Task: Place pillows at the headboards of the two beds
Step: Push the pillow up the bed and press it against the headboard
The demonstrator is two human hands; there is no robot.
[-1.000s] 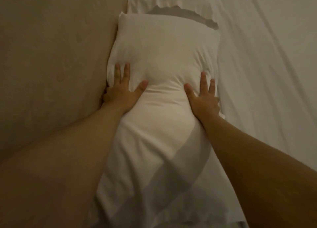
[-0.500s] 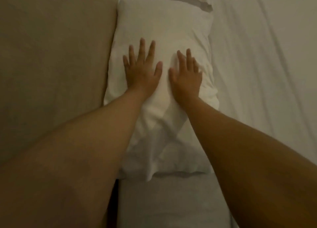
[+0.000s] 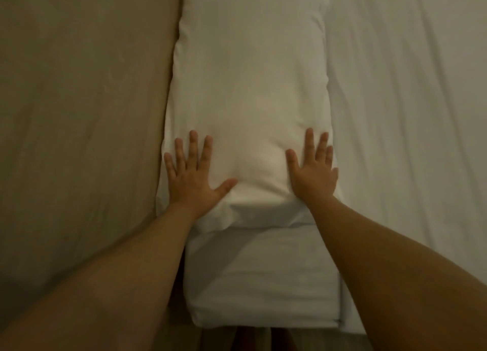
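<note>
With the pillow (image 3: 250,108) lying on the white bed (image 3: 408,139) flush against the tan headboard (image 3: 84,113), the left hand (image 3: 193,178) and right hand (image 3: 313,170) press flat, fingers spread, gripping nothing, so this placement looks nearly finished and the next move is likely lifting off to fetch another pillow.

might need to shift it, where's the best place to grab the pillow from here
Take the pillow by its near short end, one corner in each hand. The left hand and right hand already lie flat, open, on those corners. It lies lengthwise away from the person, tight against the tan headboard on the left, so come from the near end, probably pinching the slack casing there.
</note>
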